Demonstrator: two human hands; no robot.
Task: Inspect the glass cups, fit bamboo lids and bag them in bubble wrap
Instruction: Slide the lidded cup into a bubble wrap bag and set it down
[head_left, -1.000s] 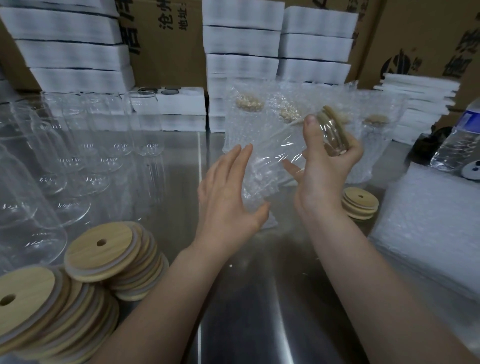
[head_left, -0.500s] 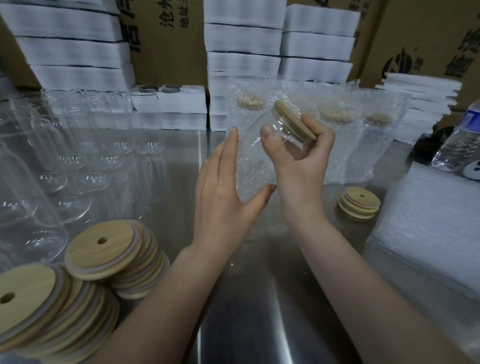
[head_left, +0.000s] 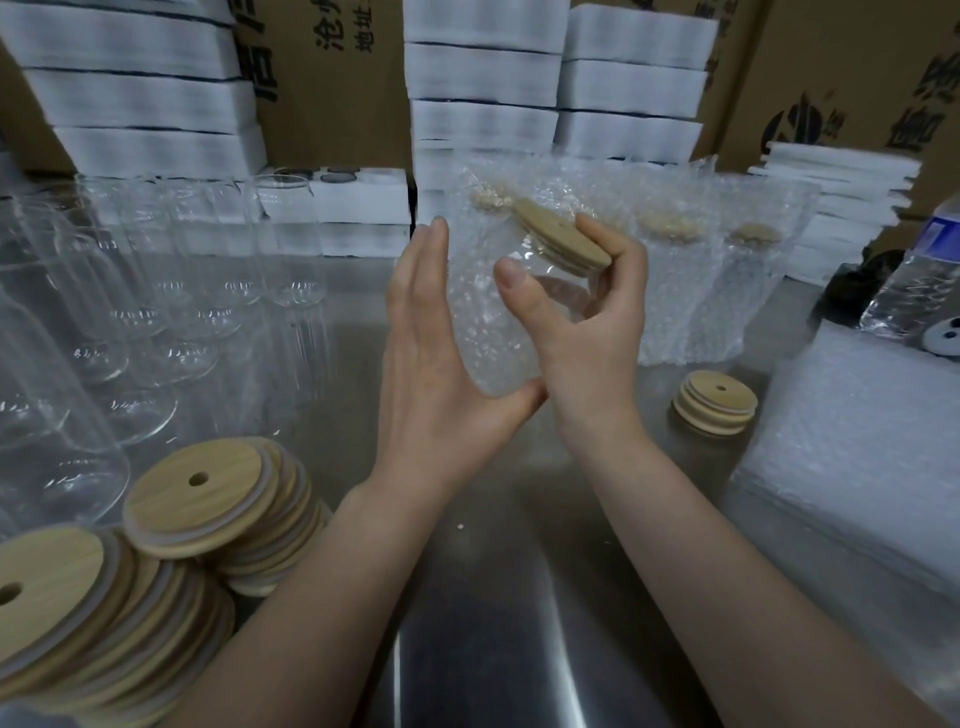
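Above the middle of the desk (head_left: 493, 597), the right hand (head_left: 587, 338) has fingers and thumb clenched round a tilted glass cup (head_left: 548, 280), its bamboo lid (head_left: 558, 236) already fitted; the left hand (head_left: 431, 374), fingers straight and released, lies flat against a bubble-wrap bag (head_left: 483, 322), thumb beneath it. The step looks to be bagging; how far the cup sits inside I cannot tell. The next move calls for seating it to the bag's bottom, then standing it by the bagged cups (head_left: 670, 291) toward the far edge; loose lids (head_left: 208, 493) wait at the near left corner. On a carton (head_left: 332, 78) behind, "地址" is legible; the other characters are cut off.
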